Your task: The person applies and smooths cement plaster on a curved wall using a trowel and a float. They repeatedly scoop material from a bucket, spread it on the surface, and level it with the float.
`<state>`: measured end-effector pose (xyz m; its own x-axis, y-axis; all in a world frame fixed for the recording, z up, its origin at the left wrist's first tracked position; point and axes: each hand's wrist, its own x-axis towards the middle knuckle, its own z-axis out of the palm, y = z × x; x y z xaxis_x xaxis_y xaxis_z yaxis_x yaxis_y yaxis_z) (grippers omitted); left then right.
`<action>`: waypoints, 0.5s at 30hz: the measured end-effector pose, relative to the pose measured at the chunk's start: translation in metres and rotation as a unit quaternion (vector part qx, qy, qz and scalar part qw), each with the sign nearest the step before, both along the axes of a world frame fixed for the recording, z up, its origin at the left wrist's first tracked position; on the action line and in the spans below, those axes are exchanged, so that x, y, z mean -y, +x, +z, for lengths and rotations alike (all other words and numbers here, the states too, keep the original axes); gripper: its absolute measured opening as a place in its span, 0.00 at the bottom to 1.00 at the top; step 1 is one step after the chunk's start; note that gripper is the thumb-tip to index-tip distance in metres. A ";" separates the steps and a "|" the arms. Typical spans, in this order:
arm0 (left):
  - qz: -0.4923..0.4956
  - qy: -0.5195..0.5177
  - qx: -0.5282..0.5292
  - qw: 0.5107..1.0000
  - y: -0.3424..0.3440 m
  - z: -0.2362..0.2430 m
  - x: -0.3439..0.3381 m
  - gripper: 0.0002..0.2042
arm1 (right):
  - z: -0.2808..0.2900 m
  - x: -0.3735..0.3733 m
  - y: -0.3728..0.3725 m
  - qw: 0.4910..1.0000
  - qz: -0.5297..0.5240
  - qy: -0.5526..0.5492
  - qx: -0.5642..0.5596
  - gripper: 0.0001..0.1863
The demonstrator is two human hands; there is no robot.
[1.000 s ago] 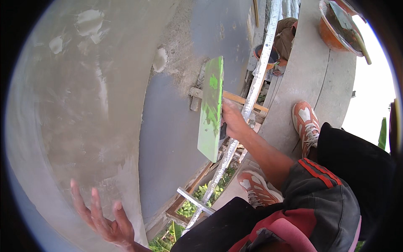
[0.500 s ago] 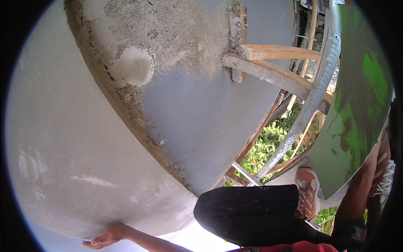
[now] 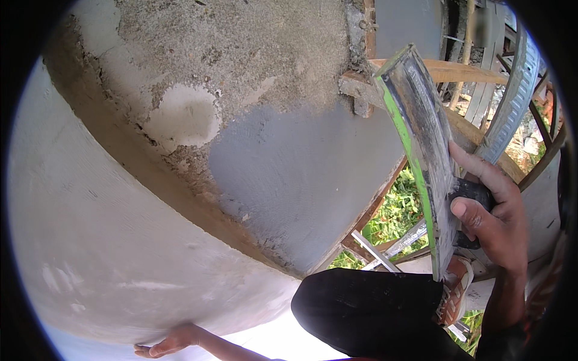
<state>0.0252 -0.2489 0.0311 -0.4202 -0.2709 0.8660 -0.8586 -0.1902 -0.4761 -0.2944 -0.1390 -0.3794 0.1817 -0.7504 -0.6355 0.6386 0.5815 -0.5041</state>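
My right hand [image 3: 490, 225] is closed on the black handle of a plastering float [image 3: 421, 156], held edge-on with its smeared back and green rim showing. My left hand [image 3: 171, 343], fingers loosely extended, rests at the lower edge of the smooth pale plastered surface [image 3: 120, 234]. Beside that surface runs a rough dark recess [image 3: 144, 162], bordering a pitted concrete wall [image 3: 235, 54] with a grey coated patch [image 3: 283, 180].
Wooden braces [image 3: 457, 72] and a curved metal rail [image 3: 512, 90] stand at the right. Greenery [image 3: 391, 213] shows through gaps below. My black-clad knee [image 3: 355, 307] and shoe [image 3: 451, 295] are at the bottom.
The view has swung toward the wall. The float has turned from face-on to edge-on and moved left since half a second ago. My left hand has moved onto the surface's lower edge.
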 end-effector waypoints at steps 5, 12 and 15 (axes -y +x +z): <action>0.002 0.013 0.053 0.999 0.012 0.014 -0.007 0.38 | 0.022 0.006 0.013 0.994 -0.058 -0.020 -0.088 0.39; -0.129 0.070 0.214 0.966 0.044 0.047 -0.018 0.37 | 0.065 0.025 0.065 0.983 -0.123 -0.074 -0.116 0.41; -0.149 0.463 0.016 0.874 -0.015 0.005 -0.066 0.33 | 0.087 0.019 0.101 0.981 -0.105 -0.112 -0.116 0.41</action>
<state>0.0103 -0.1827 0.0366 -0.6114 -0.7239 0.3196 -0.7877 0.5183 -0.3329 -0.1931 -0.1584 -0.2922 -0.1212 -0.8816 -0.4561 0.5858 0.3075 -0.7499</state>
